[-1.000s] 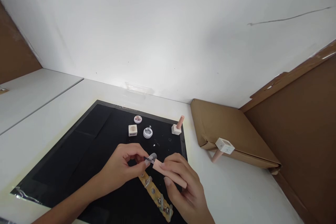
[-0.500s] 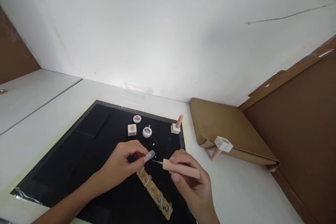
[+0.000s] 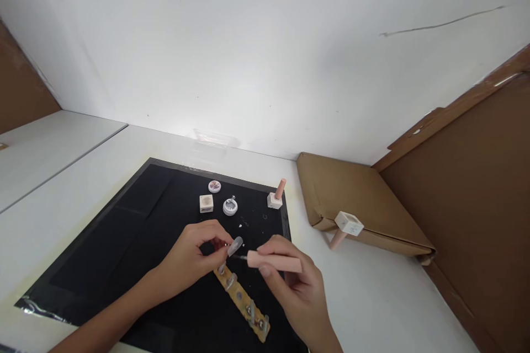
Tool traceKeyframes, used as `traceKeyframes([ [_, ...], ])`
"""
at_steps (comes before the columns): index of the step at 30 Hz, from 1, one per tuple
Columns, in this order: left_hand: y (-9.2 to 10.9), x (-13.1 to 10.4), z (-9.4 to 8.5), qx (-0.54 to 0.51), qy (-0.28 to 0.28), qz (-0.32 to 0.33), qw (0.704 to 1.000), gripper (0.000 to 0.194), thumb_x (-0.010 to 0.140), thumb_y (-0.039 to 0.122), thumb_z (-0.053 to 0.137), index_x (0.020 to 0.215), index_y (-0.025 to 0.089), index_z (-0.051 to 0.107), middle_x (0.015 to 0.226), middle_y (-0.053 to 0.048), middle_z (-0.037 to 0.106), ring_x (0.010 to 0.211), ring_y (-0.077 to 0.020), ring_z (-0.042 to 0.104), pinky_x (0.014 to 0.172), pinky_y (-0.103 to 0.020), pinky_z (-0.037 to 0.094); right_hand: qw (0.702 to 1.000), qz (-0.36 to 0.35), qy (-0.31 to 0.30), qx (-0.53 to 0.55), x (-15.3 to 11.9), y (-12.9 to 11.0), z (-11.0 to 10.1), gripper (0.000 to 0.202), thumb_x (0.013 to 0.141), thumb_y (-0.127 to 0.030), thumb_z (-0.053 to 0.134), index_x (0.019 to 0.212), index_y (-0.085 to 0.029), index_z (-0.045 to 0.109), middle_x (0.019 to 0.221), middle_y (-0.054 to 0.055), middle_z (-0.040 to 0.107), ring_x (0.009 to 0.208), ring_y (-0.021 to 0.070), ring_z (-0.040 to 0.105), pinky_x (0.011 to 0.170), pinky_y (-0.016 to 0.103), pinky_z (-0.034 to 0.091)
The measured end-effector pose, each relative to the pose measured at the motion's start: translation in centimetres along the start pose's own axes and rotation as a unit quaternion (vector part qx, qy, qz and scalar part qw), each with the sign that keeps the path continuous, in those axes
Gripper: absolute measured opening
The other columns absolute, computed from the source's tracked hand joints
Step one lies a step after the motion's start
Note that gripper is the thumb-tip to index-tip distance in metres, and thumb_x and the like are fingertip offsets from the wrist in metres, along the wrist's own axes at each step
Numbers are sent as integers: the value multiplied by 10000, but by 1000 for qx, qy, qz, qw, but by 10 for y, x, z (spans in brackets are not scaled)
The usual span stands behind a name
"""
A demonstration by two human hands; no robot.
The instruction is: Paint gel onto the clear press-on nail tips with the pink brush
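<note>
My left hand (image 3: 202,251) pinches a clear false nail (image 3: 235,245) by its lower end, with the tip pointing up to the right. Closed around a long pink nail polish brush cap (image 3: 275,262), my right hand (image 3: 300,284) holds it nearly level. Its thin brush (image 3: 239,257) points left and lies at the nail's underside or edge; whether they touch I cannot tell. Below the hands, a yellowish nail display strip (image 3: 244,303) carries several clear false nails on round metal studs, and one stud is bare.
On the black mat (image 3: 136,204) stand a white square bottle (image 3: 206,203), a small open jar (image 3: 230,207), a round lid (image 3: 214,186) and a pink-capped bottle (image 3: 274,200). Another pink-capped bottle (image 3: 349,223) leans upside down against a cardboard box (image 3: 356,187) at right.
My right hand has moved left, bringing the brush up to the false nail. The nail in my left hand has tilted more upright. The whole view has shifted slightly.
</note>
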State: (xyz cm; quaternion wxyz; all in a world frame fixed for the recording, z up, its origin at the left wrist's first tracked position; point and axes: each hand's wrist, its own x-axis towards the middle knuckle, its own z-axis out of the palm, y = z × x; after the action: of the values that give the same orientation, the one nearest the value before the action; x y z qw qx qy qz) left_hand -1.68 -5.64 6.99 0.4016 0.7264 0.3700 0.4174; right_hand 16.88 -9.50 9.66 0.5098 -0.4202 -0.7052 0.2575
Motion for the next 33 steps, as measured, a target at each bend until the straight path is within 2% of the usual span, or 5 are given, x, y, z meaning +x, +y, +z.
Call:
traceKeyframes([
  [8, -5, -2, 1, 13, 5, 43, 999, 173, 749, 15, 551, 746, 122, 687, 690, -39, 643, 616, -123, 599, 565, -194, 470, 997, 3, 56, -44, 5, 0, 2, 106, 834, -142, 603, 835, -242, 638, 765, -10, 662, 684, 128, 631, 618, 214, 508],
  [13, -6, -3, 3, 35, 4, 72, 997, 160, 756, 10, 548, 746, 113, 670, 697, -42, 630, 614, -116, 590, 563, -185, 466, 1000, -8, -7, -20, 5, 0, 2, 64, 831, -195, 623, 779, -223, 648, 709, -1, 672, 608, 136, 623, 567, 241, 507],
  [19, -7, -4, 3, 53, 3, 98, 994, 167, 775, 4, 539, 768, 116, 662, 707, -38, 626, 613, -103, 587, 565, -167, 466, 996, 0, 67, -61, 7, 3, 2, 146, 844, -169, 594, 726, -231, 654, 758, 16, 688, 641, 144, 632, 537, 241, 496],
  [24, -9, -4, 3, 84, 0, 131, 988, 162, 801, 20, 531, 783, 128, 651, 714, -36, 618, 616, -105, 589, 559, -171, 465, 999, -34, 5, -27, 7, 3, 2, 151, 828, -170, 622, 688, -223, 633, 699, -2, 682, 599, 135, 623, 559, 252, 500],
  [33, -8, -5, 3, 118, -11, 148, 982, 167, 840, 54, 504, 811, 157, 632, 731, -37, 630, 630, -116, 592, 564, -193, 470, 997, -46, 16, -58, 7, 2, 0, 141, 837, -177, 611, 705, -224, 624, 678, 1, 668, 581, 142, 595, 530, 264, 473],
])
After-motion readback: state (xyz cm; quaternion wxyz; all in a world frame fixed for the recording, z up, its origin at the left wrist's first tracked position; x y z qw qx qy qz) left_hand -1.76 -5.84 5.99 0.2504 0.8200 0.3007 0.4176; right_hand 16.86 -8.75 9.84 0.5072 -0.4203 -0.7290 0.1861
